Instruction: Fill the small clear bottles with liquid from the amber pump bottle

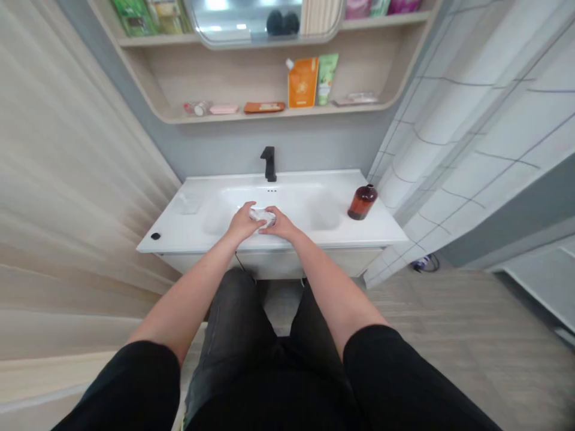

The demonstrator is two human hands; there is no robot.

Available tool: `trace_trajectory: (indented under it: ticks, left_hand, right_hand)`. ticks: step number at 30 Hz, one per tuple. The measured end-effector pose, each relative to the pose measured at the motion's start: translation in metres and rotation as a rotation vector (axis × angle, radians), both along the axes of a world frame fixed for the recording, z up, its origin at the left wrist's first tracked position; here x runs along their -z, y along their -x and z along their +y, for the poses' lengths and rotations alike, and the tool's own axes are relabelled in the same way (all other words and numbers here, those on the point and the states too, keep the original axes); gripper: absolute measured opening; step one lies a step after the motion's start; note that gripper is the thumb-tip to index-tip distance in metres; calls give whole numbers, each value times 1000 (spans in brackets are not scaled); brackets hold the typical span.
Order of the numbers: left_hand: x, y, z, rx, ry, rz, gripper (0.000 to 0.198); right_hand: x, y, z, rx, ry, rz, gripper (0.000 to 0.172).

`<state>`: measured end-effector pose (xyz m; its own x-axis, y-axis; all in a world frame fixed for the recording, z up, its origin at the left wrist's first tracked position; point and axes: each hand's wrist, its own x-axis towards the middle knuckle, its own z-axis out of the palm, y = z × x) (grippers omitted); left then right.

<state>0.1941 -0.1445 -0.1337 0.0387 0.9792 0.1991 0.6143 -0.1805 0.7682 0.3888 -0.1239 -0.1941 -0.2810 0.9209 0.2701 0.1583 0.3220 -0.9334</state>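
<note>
Over the front of the white sink basin (321, 209), both my hands grip one small whitish, partly see-through object (262, 216). Its exact kind is too blurred to make out. My left hand (243, 222) curls round its left side, thumb at the front. On the right side, my right hand (280, 225) closes on it, with fingers and thumb bent. Behind the hands, the black faucet (269, 164) rises from the back rim of the sink.
A brown bottle (362, 202) stands on the counter's right side. A small black round piece (155, 236) lies at the front left corner, and a faint clear item (188, 203) behind it. Above hangs a shelf (224, 72) with an orange pouch (302, 84) and a green tube (327, 79).
</note>
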Motion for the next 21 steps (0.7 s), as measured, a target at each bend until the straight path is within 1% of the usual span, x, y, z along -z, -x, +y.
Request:
trace_trajectory:
  ticks: [1,3,6,9,11,12,14,17,19,21]
  left_hand:
    - [-5,14,-3,23,5,-17,81]
    - [-18,53,-9,57,-48,-8,82]
    - [-40,126,-14,152,-99,143,79]
    - [-56,194,-12,135,-107,351,67]
    - [-61,226,-8,110,-59,438,60]
    - [-61,237,-5,98,-26,468,58]
    - [-60,249,0,73,45,513,57]
    - [-56,254,9,34,109,550,60]
    - [-54,256,13,33,101,584,63]
    - [-53,257,16,52,59,664,67]
  right_hand:
    - [-1,0,-1,-24,19,16,87]
    - [-3,0,-3,-53,93,54,81]
    - [-2,-1,-3,-49,192,84,65]
    - [1,-1,1,-39,194,102,57]
    - [3,-1,2,-43,189,116,52]
    - [3,-2,3,-46,193,117,51]
    - [2,-3,3,-47,201,105,47]
    - [1,-4,2,-48,197,96,43]
    - [2,-4,2,-46,190,109,41]
    - [3,-3,3,-41,190,122,41]
